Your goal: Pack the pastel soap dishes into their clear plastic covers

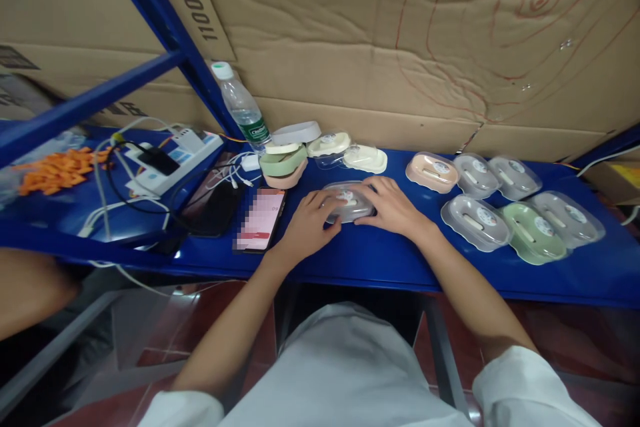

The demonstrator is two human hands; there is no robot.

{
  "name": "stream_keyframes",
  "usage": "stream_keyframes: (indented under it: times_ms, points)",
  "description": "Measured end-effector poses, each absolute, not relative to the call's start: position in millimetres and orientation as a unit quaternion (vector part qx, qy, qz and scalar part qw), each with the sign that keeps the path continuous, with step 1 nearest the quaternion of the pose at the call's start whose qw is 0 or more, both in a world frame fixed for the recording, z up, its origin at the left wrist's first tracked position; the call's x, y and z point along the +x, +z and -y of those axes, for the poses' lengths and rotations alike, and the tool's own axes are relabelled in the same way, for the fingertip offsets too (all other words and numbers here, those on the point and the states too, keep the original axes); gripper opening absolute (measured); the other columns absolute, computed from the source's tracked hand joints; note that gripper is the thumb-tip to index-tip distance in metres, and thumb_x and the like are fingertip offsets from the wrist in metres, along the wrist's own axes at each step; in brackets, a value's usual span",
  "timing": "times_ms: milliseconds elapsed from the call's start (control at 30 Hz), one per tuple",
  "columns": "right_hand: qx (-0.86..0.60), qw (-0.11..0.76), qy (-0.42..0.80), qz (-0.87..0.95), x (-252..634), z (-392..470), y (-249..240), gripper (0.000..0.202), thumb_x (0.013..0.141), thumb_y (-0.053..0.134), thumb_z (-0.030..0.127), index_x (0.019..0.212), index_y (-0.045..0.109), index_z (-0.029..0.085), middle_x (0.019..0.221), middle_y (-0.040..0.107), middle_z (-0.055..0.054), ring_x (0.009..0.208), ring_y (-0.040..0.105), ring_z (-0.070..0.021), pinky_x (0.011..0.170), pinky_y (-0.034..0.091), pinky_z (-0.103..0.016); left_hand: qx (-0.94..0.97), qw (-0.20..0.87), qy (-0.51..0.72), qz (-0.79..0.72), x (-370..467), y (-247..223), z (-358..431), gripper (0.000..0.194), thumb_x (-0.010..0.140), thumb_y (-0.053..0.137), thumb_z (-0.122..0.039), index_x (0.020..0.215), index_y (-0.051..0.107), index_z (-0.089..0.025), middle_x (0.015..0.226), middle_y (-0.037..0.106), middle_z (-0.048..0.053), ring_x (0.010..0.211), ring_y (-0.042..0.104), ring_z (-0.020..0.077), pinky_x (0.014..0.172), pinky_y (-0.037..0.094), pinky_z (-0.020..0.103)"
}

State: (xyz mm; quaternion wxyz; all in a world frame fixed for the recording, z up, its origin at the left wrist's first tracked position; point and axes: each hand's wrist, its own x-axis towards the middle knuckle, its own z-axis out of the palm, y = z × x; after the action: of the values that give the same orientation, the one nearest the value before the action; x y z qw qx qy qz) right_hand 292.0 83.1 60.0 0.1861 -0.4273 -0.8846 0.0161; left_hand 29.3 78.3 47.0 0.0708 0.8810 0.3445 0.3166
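A grey soap box with a clear lid lies on the blue table right in front of me. My left hand grips its left end, fingers over the lid and thumb at the near side. Around the right end curls my right hand, thumb low and fingers across the top. Parts of the box are hidden under both hands. Behind it lie a cream soap box and another cream piece with clear plastic about them. To the right sit several finished-looking lidded boxes, among them a pink one and a green one.
Left of my hands lies a phone. Stacked green and pink trays stand by a water bottle. Farther left are a power strip, tangled cables and orange pieces. Cardboard walls the back; another person's arm shows left.
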Motion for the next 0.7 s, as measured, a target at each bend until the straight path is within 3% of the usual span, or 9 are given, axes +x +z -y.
stream_keyframes:
  times_ms: [100,167,267,333,400,567,700]
  points:
    - [-0.453,0.182,0.004,0.873,300,-78,70,0.091,0.084,0.085,0.057,0.158,0.047,0.021,0.146,0.056,-0.019,0.139,0.05,-0.0406,0.119,0.039,-0.06,0.9,0.144,0.299,-0.284,44,60,-92,0.031,0.102,0.056,-0.02,0.132,0.065,-0.022,0.14,0.067,0.01,0.134,0.062,0.0238,0.116,0.051,0.043]
    - [-0.457,0.174,0.01,0.872,304,-76,75,0.082,0.087,0.083,0.05,0.156,0.048,0.022,0.149,0.054,-0.018,0.141,0.049,-0.0393,0.119,0.039,-0.057,0.902,0.133,0.279,-0.301,57,68,-110,0.035,0.105,0.047,-0.019,0.137,0.062,-0.023,0.142,0.067,0.01,0.135,0.062,0.0209,0.117,0.05,0.039]
    - [-0.471,0.142,0.025,0.87,308,-73,81,0.063,0.09,0.079,0.037,0.147,0.054,0.024,0.146,0.058,-0.014,0.137,0.055,-0.035,0.114,0.044,-0.051,0.875,0.064,0.262,-0.403,74,76,-145,0.044,0.105,0.046,-0.02,0.148,0.056,-0.019,0.155,0.058,0.016,0.149,0.05,0.0302,0.125,0.038,0.053]
    - [-0.511,0.116,0.013,0.852,313,-72,83,0.061,0.089,0.078,0.032,0.144,0.055,0.023,0.143,0.061,-0.014,0.133,0.057,-0.0345,0.111,0.046,-0.051,0.846,0.026,0.235,-0.477,81,78,-168,0.056,0.102,0.052,-0.022,0.158,0.046,-0.016,0.166,0.045,0.021,0.157,0.038,0.0376,0.128,0.027,0.062]
    - [-0.56,0.093,-0.017,0.823,319,-72,84,0.06,0.088,0.076,0.025,0.144,0.055,0.021,0.144,0.061,-0.015,0.134,0.057,-0.0357,0.114,0.045,-0.054,0.828,0.008,0.199,-0.524,84,78,-185,0.066,0.099,0.058,-0.026,0.162,0.041,-0.016,0.171,0.039,0.023,0.159,0.035,0.0407,0.128,0.025,0.066]
    - [-0.622,0.083,-0.091,0.773,327,-75,78,0.059,0.089,0.05,-0.001,0.147,0.054,0.012,0.162,0.048,-0.023,0.152,0.041,-0.0417,0.123,0.026,-0.071,0.824,0.001,0.178,-0.538,82,75,-193,0.063,0.101,0.056,-0.027,0.161,0.042,-0.018,0.164,0.047,0.022,0.151,0.045,0.0406,0.122,0.031,0.066]
    - [-0.597,0.077,-0.112,0.791,312,-76,71,0.069,0.088,0.044,-0.004,0.154,0.05,0.014,0.169,0.041,-0.022,0.157,0.036,-0.0399,0.125,0.025,-0.07,0.835,-0.011,0.186,-0.518,82,75,-180,0.059,0.099,0.062,-0.031,0.155,0.051,-0.019,0.152,0.055,0.021,0.142,0.049,0.0418,0.119,0.035,0.063]
